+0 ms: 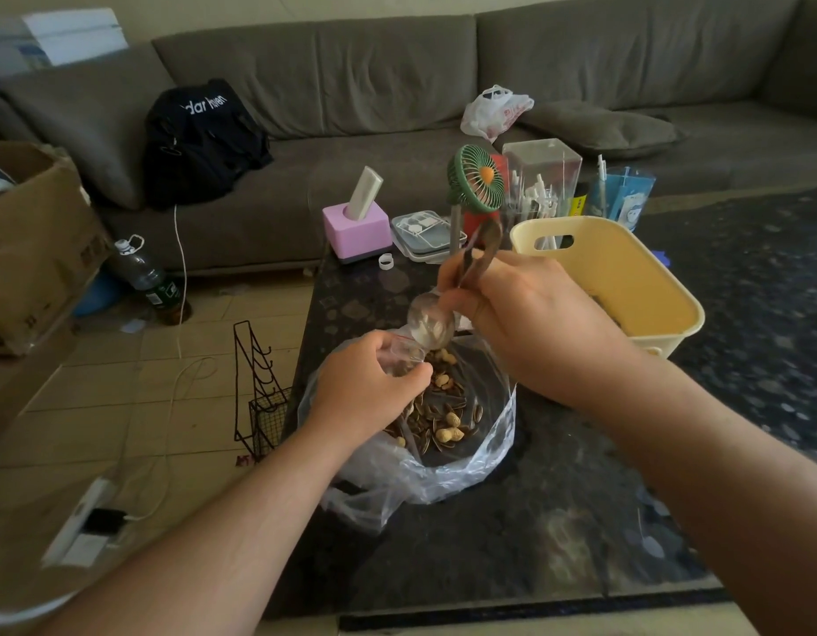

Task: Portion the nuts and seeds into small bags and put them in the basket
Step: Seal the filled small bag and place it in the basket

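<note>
While the left hand (374,374) pinches the mouth of a small clear bag (404,355) just above the big plastic bag (443,470) of peanuts and sunflower seeds (436,417), the right hand (512,314) grips a metal spoon (432,323) by its handle and tips the bowl down toward that opening. Both hands have their fingers curled round what they hold; neither is spread. The right hand seems also to carry a second utensil, perhaps tongs, though blur makes that hard to settle.

To do this pour well, the spoon's lip should sit right at the bag's mouth, and the left fingers should hold the opening wide rather than bunched, since a collapsed film will deflect the load. Working directly over the big bag is sound: anything that misses drops back into the supply and not onto the dark counter (558,521). A slow tilt will likely serve better than a quick flip, because light seeds scatter.

The yellow basket (645,291) waits on the counter just beyond the right wrist, near enough for the filled bag to go straight in once sealed.
</note>
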The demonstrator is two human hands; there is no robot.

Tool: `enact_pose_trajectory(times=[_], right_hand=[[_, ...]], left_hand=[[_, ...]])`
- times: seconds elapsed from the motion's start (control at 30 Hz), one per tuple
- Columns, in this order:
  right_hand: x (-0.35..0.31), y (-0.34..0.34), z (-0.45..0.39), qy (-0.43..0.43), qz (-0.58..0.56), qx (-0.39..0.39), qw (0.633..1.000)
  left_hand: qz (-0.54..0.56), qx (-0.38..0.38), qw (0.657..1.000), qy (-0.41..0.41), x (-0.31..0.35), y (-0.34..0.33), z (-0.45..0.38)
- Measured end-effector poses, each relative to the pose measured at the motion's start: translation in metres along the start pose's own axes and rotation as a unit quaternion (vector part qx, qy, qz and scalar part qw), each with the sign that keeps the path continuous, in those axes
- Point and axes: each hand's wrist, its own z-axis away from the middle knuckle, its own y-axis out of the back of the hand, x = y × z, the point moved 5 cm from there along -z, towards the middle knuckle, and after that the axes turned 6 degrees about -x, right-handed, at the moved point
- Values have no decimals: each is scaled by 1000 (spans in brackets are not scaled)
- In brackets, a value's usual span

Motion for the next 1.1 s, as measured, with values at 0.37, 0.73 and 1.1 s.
enact_pose_trajectory(times=[0.37, 0.73, 1.1], right_hand=[[27, -46, 27, -128, -17, -101, 987], [47, -58, 25, -212, -105, -56, 970], [40, -81, 22, -137, -82, -45, 986]], left_hand=[[83, -1, 995, 55, -21, 17, -17], [175, -47, 982, 52, -16, -1, -21], [320, -83, 940, 88, -15, -20, -22]])
